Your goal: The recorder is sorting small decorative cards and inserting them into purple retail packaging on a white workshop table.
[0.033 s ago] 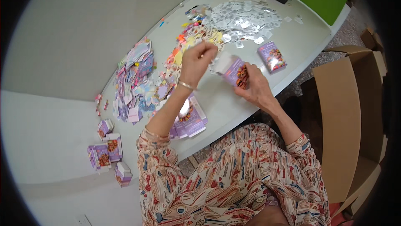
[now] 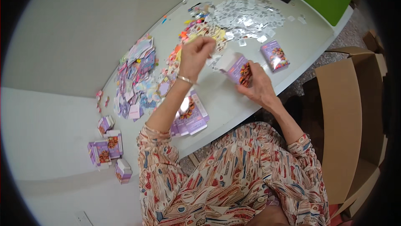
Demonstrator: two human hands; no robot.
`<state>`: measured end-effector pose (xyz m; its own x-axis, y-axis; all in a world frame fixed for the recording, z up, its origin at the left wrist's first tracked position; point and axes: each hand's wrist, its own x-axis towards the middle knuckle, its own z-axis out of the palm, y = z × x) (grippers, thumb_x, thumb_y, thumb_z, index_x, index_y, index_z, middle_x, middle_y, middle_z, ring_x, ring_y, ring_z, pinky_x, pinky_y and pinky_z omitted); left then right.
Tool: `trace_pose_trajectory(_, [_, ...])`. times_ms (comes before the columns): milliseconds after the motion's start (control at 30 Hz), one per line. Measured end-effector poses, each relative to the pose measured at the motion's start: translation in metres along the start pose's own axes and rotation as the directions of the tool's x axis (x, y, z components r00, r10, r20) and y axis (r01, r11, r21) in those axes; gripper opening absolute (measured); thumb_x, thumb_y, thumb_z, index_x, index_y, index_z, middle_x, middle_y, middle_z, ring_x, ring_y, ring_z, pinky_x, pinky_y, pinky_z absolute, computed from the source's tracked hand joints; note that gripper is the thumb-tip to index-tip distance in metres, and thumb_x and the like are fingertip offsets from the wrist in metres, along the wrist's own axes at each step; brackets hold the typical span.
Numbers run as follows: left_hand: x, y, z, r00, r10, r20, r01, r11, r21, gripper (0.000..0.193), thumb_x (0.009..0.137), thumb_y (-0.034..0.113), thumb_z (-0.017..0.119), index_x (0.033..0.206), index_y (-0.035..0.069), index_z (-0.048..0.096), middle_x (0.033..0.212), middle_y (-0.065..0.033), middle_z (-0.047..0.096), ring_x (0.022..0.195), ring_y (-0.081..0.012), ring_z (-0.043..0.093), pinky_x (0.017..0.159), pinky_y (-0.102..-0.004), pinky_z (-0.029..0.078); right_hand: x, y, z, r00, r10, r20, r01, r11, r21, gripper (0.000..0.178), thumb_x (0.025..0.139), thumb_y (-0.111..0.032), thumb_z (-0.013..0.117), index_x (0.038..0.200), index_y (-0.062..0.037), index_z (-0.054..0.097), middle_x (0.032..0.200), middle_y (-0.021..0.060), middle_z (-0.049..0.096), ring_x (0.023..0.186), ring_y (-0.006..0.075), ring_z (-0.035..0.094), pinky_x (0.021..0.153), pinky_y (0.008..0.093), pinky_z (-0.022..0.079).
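The purple box [image 2: 239, 70] stands tilted above the table [image 2: 223, 100], toward its near long edge, with its open, white-lined mouth facing the left hand [image 2: 200, 55]. Its long axis slants from that mouth, on the far-left side, down to the closed end at the near right. The left hand is the nearer one to the mouth: just beside it, leftward and a little toward the far edge, apart from the box. The right hand [image 2: 255, 85] grips the closed part, thumb on the near side and fingers around the right.

The left wrist is raised and bent, back of the hand up, fingers curled inward; whether they pinch anything, I cannot tell. Past the left hand spread the colourful small pieces [image 2: 202, 29] and, closer to the far edge, silvery packets [image 2: 246, 17]. A second purple box [image 2: 275, 55] lies near the near edge, right of the right hand.
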<state>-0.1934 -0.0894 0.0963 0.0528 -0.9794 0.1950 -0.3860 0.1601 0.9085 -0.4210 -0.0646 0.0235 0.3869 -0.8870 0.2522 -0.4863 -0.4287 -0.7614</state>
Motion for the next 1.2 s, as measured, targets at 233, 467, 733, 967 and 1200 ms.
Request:
trace_pose_trajectory(233, [0.0, -0.059, -0.08, 0.995, 0.018, -0.1, 0.03, 0.887, 0.461, 0.019, 0.087, 0.016, 0.067, 0.1, 0.002, 0.068, 0.08, -0.0029, 0.066, 0.077, -0.0097, 0.062, 0.068, -0.0247, 0.05, -0.009, -0.002, 0.005, 0.997, 0.081, -0.004, -0.079, 0.986, 0.148, 0.08, 0.072, -0.024, 0.076, 0.133, 0.0085, 0.036, 0.116, 0.0212, 0.055, 0.105, 0.0302, 0.057, 0.093, 0.0361, 0.045])
trace_pose_trajectory(467, [-0.054, -0.074, -0.056, 0.903, 0.312, 0.294, -0.42, 0.503, 0.755, 0.013, 0.075, 0.011, 0.07, 0.086, 0.006, 0.068, 0.097, -0.0124, 0.063, 0.088, -0.032, 0.058, 0.076, -0.0408, 0.047, -0.016, -0.003, 0.01, 0.998, 0.056, -0.027, -0.052, 0.989, 0.138, 0.077, 0.073, -0.027, 0.075, 0.129, 0.0071, 0.037, 0.112, 0.0226, 0.053, 0.103, 0.036, 0.056, 0.089, 0.0415, 0.046])
trace_pose_trajectory(733, [-0.052, -0.085, -0.042, 0.893, 0.185, 0.409, -0.446, 0.26, 0.856, 0.01, 0.069, 0.004, 0.063, 0.078, 0.002, 0.062, 0.102, -0.0109, 0.056, 0.098, -0.0297, 0.051, 0.085, -0.0411, 0.042, -0.018, -0.001, 0.015, 0.999, 0.008, -0.033, -0.004, 0.995, 0.099, 0.077, 0.073, -0.028, 0.076, 0.129, 0.0071, 0.037, 0.113, 0.0215, 0.051, 0.106, 0.0351, 0.054, 0.09, 0.0418, 0.046])
trace_pose_trajectory(967, [-0.047, -0.096, -0.056, 0.904, 0.341, 0.257, -0.408, 0.511, 0.757, 0.007, 0.076, 0.004, 0.062, 0.081, 0.002, 0.066, 0.094, -0.0104, 0.062, 0.088, -0.0289, 0.058, 0.079, -0.039, 0.046, -0.02, 0.002, 0.016, 1.0, 0.004, -0.018, -0.003, 0.999, 0.051, 0.081, 0.071, -0.025, 0.077, 0.133, 0.0069, 0.035, 0.118, 0.0224, 0.051, 0.106, 0.034, 0.055, 0.092, 0.0385, 0.046])
trace_pose_trajectory(1200, [-0.052, -0.082, -0.075, 0.981, 0.057, 0.183, -0.161, 0.765, 0.624, 0.01, 0.081, 0.004, 0.062, 0.09, -0.001, 0.065, 0.092, -0.0157, 0.066, 0.081, -0.0305, 0.065, 0.068, -0.0371, 0.052, -0.022, 0.008, 0.02, 0.998, -0.04, -0.055, 0.041, 0.999, 0.001, 0.08, 0.071, -0.025, 0.077, 0.132, 0.0065, 0.036, 0.117, 0.0222, 0.051, 0.107, 0.0345, 0.054, 0.092, 0.0393, 0.045])
